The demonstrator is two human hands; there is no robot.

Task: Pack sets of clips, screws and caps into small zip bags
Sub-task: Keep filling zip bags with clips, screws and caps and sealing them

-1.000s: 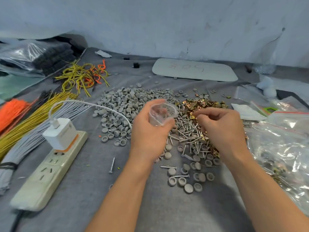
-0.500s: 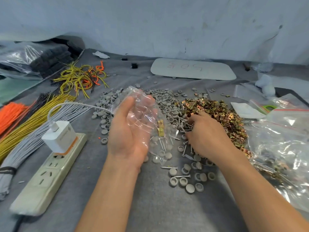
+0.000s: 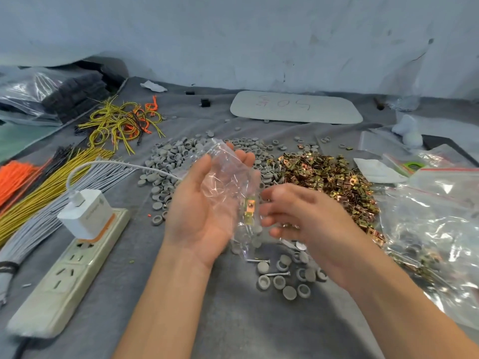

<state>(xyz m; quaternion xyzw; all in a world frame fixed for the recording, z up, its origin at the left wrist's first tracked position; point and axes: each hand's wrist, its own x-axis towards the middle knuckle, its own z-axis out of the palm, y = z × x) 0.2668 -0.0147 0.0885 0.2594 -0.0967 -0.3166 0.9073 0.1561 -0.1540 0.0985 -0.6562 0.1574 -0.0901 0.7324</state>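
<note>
My left hand (image 3: 197,216) lies palm up and holds a small clear zip bag (image 3: 228,177). Two gold clips (image 3: 249,211) sit inside the bag, at its right edge. My right hand (image 3: 311,224) is blurred, just right of the bag, with its fingers curled toward it; what it holds is unclear. A pile of grey caps (image 3: 176,161) lies behind my left hand. A heap of gold clips (image 3: 326,177) lies behind my right hand. Loose screws (image 3: 259,260) and loose caps (image 3: 285,281) are scattered below the hands.
A power strip (image 3: 64,275) with a white charger (image 3: 85,216) lies at the left, beside bundles of yellow, grey and orange wires (image 3: 39,187). Large clear bags of packed parts (image 3: 435,229) fill the right. A white board (image 3: 295,107) lies at the back.
My left hand has turned palm up and the bag has unfolded across it with clips inside. My right hand dipped to the screw pile and has now lifted toward the bag.
</note>
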